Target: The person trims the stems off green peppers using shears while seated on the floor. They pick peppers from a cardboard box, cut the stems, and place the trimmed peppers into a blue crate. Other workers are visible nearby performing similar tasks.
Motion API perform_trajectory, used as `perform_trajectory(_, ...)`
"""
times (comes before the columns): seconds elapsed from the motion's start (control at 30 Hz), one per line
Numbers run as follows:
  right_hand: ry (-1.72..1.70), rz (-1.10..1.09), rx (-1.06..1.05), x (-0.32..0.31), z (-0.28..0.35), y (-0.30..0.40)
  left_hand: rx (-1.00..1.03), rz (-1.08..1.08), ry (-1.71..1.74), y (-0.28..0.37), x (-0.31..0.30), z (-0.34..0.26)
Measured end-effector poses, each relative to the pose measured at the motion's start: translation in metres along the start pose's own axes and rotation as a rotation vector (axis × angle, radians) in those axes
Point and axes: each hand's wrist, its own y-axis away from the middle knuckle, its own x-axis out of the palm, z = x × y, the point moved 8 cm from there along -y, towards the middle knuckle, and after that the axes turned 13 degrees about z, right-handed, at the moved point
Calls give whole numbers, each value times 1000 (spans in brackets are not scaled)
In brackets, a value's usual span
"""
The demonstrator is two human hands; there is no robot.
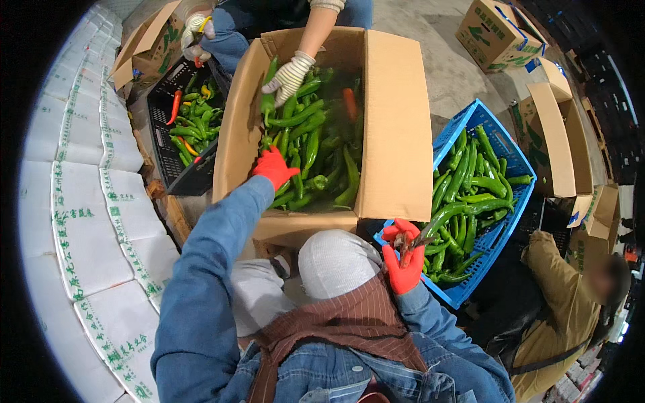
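My left hand [274, 169], in a red glove, reaches into the open cardboard box [289, 221] at its near left side. It touches the green peppers [305, 136] there; whether its fingers grip one is hidden. My right hand [405, 259], also red-gloved, holds metal scissors [417, 241], blades towards the upper right, beside the blue plastic crate [496, 272] of long green peppers [473, 186]. A co-worker's gloved hand [289, 80] has hold of a green pepper [268, 103] inside the box.
At the left stands a black crate [166, 171] with small green, yellow and red peppers. Beyond it are stacked white printed boxes [80, 221]. The co-worker's other gloved hand [196, 38] holds yellow-handled scissors. Further cartons [496, 35] and a seated person [559, 322] are at the right.
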Motion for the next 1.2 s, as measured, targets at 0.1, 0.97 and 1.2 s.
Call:
perform_trajectory(0.1,-11,9,48,-5,-7,1,-127,-185,300,-13,6,26)
perform_trajectory(0.97,23,57,-1,-1,-1,7,385,-228,992,95,-84,19)
perform_trajectory(1.2,80,95,-43,6,11,15,719,-305,1195,181,-159,13)
